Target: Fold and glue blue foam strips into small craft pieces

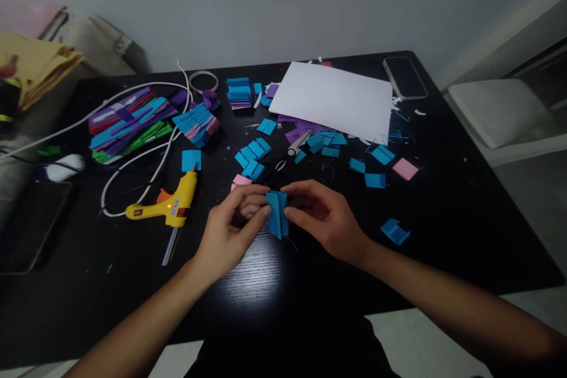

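Note:
Between my two hands, above the near middle of the black table, is a folded piece of blue paper [277, 215] with creases running lengthwise. My left hand [237, 221] pinches its left edge between thumb and fingers. On the other edge, my right hand [325, 215] also grips it with thumb and fingertips. Just beyond my left fingers lies a folded pink paper [241, 180], partly hidden by them. Several folded blue papers [253, 159] lie behind my hands. A single folded blue paper [396, 231] rests to the right of my right hand.
To the left lies a yellow glue gun [179, 204] with its light on, beside a looped white cable [104, 192]. Scissors [297, 144] lie near a white sheet [334, 97]. Bundled paper strips [128, 121], a tape roll [204, 80] and a phone [405, 77] sit farther back.

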A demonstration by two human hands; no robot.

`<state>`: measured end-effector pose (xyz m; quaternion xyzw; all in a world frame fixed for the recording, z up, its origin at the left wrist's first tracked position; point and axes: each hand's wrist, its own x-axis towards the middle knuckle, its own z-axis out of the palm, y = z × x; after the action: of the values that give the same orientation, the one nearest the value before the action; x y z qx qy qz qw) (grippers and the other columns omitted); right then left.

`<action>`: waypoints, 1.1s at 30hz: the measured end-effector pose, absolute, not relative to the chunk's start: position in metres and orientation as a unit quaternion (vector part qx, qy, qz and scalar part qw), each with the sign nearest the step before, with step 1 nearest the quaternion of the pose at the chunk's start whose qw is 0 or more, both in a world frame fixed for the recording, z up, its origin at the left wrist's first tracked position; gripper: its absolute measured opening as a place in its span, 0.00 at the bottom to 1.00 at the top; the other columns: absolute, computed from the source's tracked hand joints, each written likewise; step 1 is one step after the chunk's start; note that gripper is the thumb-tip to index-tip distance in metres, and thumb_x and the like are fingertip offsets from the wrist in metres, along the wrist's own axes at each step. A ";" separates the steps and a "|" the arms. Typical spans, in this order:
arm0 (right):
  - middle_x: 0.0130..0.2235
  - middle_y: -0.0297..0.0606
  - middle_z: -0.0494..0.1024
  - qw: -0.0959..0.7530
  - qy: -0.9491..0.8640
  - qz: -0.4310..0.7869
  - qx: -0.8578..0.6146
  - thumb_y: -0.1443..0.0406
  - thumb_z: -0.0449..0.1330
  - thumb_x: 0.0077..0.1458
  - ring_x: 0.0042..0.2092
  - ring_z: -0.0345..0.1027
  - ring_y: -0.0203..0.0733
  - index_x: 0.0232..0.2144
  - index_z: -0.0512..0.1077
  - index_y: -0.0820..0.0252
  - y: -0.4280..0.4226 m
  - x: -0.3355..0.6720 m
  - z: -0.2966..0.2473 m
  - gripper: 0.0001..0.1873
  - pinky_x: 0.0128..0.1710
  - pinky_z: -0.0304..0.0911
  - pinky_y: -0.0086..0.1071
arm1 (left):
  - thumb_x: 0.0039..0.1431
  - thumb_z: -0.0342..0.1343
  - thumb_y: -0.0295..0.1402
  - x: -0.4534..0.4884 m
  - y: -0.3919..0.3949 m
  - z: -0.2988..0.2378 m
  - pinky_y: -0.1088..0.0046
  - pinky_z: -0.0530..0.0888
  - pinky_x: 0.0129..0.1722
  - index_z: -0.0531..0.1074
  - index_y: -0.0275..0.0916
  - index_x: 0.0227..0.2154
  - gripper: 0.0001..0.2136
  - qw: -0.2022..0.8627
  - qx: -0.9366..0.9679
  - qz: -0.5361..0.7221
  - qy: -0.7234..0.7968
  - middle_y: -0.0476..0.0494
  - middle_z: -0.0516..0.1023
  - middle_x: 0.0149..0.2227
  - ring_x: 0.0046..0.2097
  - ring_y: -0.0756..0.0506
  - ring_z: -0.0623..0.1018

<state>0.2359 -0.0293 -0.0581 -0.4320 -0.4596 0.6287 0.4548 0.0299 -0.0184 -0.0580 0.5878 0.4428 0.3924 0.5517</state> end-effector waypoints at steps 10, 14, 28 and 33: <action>0.58 0.42 0.77 0.454 -0.500 0.609 -0.416 0.71 0.63 0.58 0.54 0.76 0.44 0.48 0.78 0.54 -0.028 0.239 -0.054 0.16 0.53 0.75 0.39 | 0.62 0.65 0.30 0.032 -0.016 -0.056 0.76 0.77 0.33 0.75 0.37 0.44 0.09 0.563 0.565 0.389 0.461 0.50 0.78 0.28 0.30 0.50 0.80; 0.48 0.39 0.83 0.444 -0.488 0.613 -0.434 0.68 0.65 0.59 0.48 0.79 0.42 0.45 0.79 0.55 -0.027 0.239 -0.054 0.11 0.50 0.76 0.36 | 0.61 0.65 0.29 0.032 -0.016 -0.054 0.77 0.76 0.33 0.77 0.38 0.39 0.05 0.527 0.592 0.393 0.466 0.50 0.78 0.28 0.30 0.52 0.79; 0.33 0.33 0.79 0.379 -0.517 0.613 -0.461 0.65 0.67 0.57 0.34 0.74 0.35 0.34 0.78 0.59 -0.027 0.237 -0.052 0.03 0.35 0.69 0.28 | 0.64 0.62 0.29 0.029 -0.016 -0.052 0.78 0.71 0.30 0.79 0.38 0.34 0.03 0.433 0.721 0.331 0.428 0.50 0.77 0.28 0.29 0.52 0.75; 0.31 0.31 0.78 0.348 -0.538 0.626 -0.444 0.68 0.67 0.54 0.32 0.71 0.33 0.32 0.77 0.61 -0.028 0.239 -0.049 0.02 0.33 0.66 0.26 | 0.64 0.60 0.26 0.030 -0.019 -0.049 0.76 0.72 0.32 0.77 0.38 0.32 0.04 0.436 0.745 0.327 0.386 0.49 0.78 0.30 0.31 0.51 0.76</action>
<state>0.2390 -0.0283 -0.0493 -0.4445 -0.5378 0.6265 0.3475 0.0295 -0.0188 -0.0491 0.7445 0.3856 0.3269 0.4360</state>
